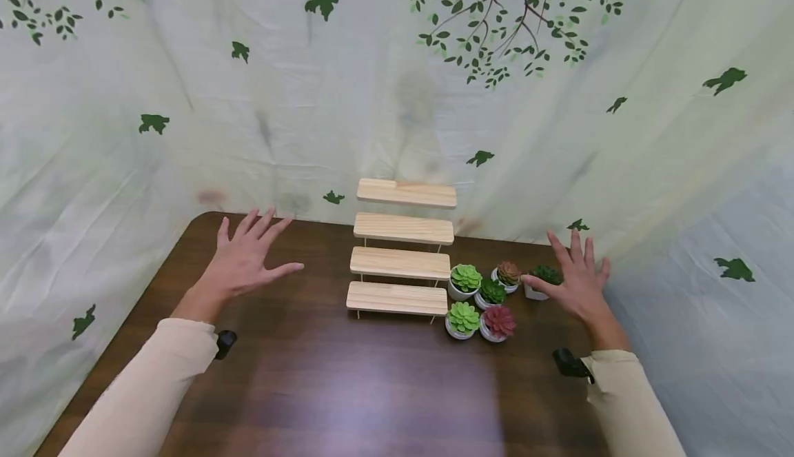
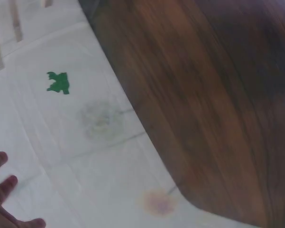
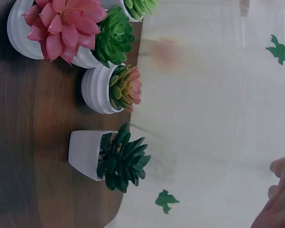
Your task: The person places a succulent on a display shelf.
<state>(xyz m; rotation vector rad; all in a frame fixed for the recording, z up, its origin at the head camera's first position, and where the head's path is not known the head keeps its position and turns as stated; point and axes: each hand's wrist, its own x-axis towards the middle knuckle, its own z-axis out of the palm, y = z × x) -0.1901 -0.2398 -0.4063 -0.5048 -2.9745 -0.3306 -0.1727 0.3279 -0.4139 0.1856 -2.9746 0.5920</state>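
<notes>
My left hand (image 1: 244, 256) hovers over the left part of the table, fingers spread and holding nothing. On the other side my right hand (image 1: 578, 282) is spread too, its thumb overlapping a dark green succulent (image 1: 547, 275) in a square white pot in the head view. Beside that plant stand a red-brown succulent (image 1: 508, 273), a pink-red one (image 1: 498, 322), a green one (image 1: 492, 291) and two light green ones, all in round white pots. The right wrist view shows the dark green succulent (image 3: 123, 159) apart from the fingertips (image 3: 280, 166).
A stepped wooden display rack (image 1: 397, 297) with several pale shelves stands at mid-table, left of the pots. The dark brown table (image 1: 310, 388) meets a pale curtain (image 1: 384, 98) with leaf prints behind it and at both sides.
</notes>
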